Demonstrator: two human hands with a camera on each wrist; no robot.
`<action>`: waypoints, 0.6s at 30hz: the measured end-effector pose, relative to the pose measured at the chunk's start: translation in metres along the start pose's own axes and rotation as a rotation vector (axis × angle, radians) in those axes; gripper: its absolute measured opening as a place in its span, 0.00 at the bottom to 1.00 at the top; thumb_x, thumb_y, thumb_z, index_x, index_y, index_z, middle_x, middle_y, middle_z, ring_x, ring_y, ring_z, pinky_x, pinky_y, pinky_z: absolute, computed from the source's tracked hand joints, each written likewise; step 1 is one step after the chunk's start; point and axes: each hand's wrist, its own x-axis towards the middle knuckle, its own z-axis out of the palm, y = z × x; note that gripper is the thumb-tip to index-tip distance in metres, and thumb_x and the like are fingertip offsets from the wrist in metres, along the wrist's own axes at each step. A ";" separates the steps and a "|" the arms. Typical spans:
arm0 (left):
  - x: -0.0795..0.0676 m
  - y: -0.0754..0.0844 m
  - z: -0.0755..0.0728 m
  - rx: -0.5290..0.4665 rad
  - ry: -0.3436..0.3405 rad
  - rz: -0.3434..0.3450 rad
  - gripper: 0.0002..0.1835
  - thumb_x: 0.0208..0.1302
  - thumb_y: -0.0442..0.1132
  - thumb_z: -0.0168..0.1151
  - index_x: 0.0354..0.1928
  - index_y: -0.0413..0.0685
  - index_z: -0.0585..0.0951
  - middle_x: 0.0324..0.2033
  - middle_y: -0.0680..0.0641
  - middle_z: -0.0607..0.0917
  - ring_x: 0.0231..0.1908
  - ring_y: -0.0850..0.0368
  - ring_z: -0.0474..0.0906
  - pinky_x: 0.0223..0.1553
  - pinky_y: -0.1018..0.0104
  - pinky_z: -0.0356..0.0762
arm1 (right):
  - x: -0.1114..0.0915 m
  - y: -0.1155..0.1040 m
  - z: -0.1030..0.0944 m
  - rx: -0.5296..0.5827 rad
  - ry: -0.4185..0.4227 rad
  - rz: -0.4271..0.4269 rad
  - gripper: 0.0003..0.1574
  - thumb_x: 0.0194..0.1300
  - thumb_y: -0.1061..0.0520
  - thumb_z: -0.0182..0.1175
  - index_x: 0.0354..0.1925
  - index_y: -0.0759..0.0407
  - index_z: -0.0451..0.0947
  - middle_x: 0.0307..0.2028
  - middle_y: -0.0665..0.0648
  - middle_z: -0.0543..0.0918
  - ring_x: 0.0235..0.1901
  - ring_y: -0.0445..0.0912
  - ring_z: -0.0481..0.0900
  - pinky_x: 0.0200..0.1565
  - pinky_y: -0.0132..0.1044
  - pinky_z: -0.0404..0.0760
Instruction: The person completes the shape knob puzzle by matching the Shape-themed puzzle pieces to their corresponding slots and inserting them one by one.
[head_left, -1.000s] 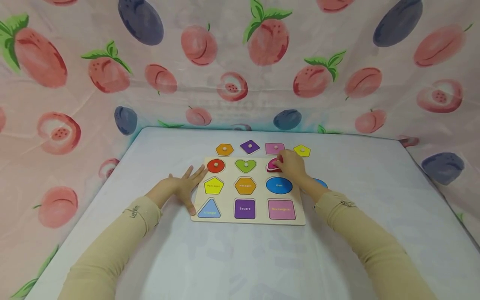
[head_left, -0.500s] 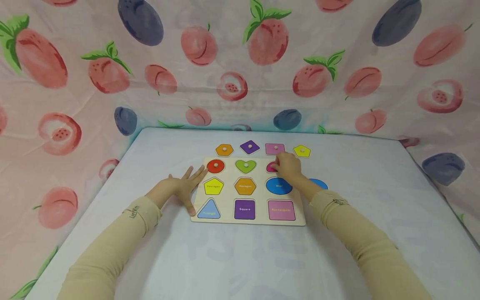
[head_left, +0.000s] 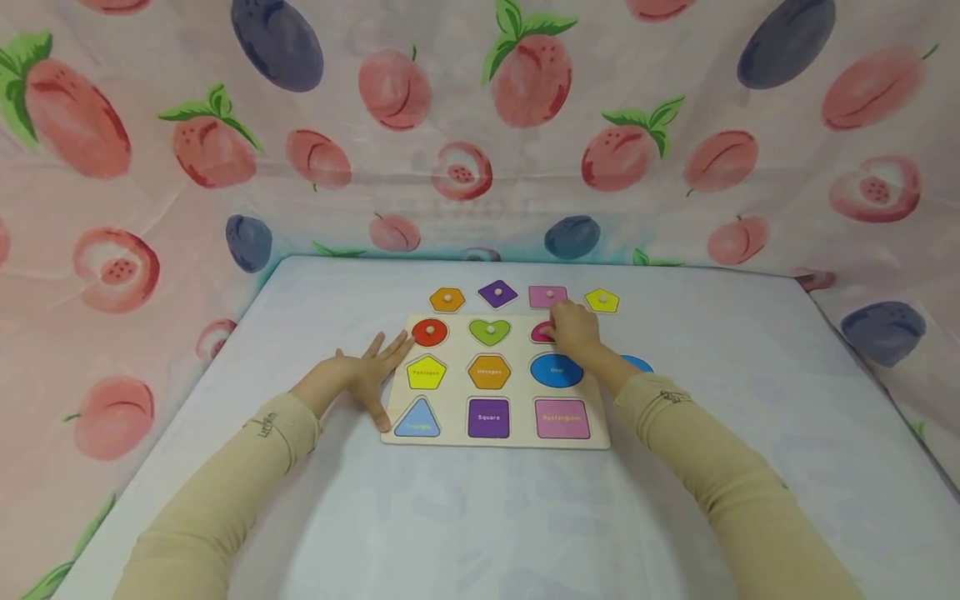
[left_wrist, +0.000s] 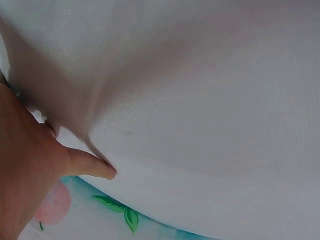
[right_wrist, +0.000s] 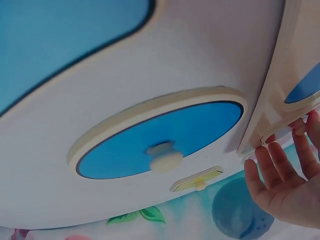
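A wooden shape puzzle board (head_left: 453,425) lies flat on the table. My left hand (head_left: 363,379) rests along its left edge, fingers spread, thumb at the near corner. At the board's far right, my right hand (head_left: 576,333) pinches a magenta piece (head_left: 540,332), whose right part the fingers hide; it lies flat at its recess. A red circle piece (head_left: 429,332) and a green heart piece (head_left: 490,332) with knobs sit in the same row. The right wrist view shows my right hand's curled fingers (right_wrist: 272,172) at the board's edge.
Behind the board lie an orange hexagon piece (head_left: 447,299), a purple square piece (head_left: 498,292), a pink rectangle piece (head_left: 548,296) and a yellow pentagon piece (head_left: 602,300). A blue oval piece (right_wrist: 200,127) lies right of the board, partly under my right forearm. A fruit-print cloth (head_left: 525,192) hangs behind.
The magenta piece has gone from tilted, with red recess showing beneath it, to flat at its place. My right hand has shifted slightly with it. The left hand has stayed still.
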 end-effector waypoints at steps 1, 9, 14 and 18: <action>0.000 0.000 0.000 -0.002 -0.001 0.001 0.77 0.30 0.61 0.77 0.73 0.55 0.30 0.73 0.48 0.24 0.71 0.39 0.19 0.53 0.17 0.32 | 0.000 0.001 0.000 0.000 -0.006 -0.001 0.15 0.59 0.53 0.65 0.29 0.65 0.77 0.28 0.61 0.80 0.32 0.54 0.78 0.35 0.44 0.80; 0.000 0.000 0.001 -0.009 0.004 0.013 0.78 0.30 0.62 0.77 0.73 0.54 0.30 0.73 0.48 0.24 0.71 0.39 0.19 0.53 0.16 0.32 | 0.004 0.006 -0.003 0.072 -0.083 -0.014 0.14 0.59 0.55 0.66 0.29 0.67 0.77 0.31 0.62 0.77 0.34 0.53 0.75 0.37 0.40 0.80; 0.002 -0.001 0.003 0.000 0.006 0.009 0.77 0.30 0.62 0.77 0.73 0.55 0.30 0.73 0.48 0.24 0.71 0.39 0.19 0.53 0.16 0.32 | 0.006 0.014 -0.013 0.123 -0.185 -0.088 0.11 0.60 0.59 0.64 0.28 0.66 0.74 0.32 0.62 0.74 0.36 0.53 0.72 0.41 0.41 0.76; 0.001 0.000 0.001 0.000 0.006 0.004 0.78 0.30 0.62 0.77 0.73 0.55 0.30 0.73 0.48 0.24 0.71 0.38 0.20 0.53 0.17 0.32 | 0.008 0.020 -0.016 0.153 -0.248 -0.100 0.08 0.60 0.60 0.63 0.33 0.65 0.75 0.40 0.64 0.76 0.44 0.55 0.72 0.50 0.45 0.78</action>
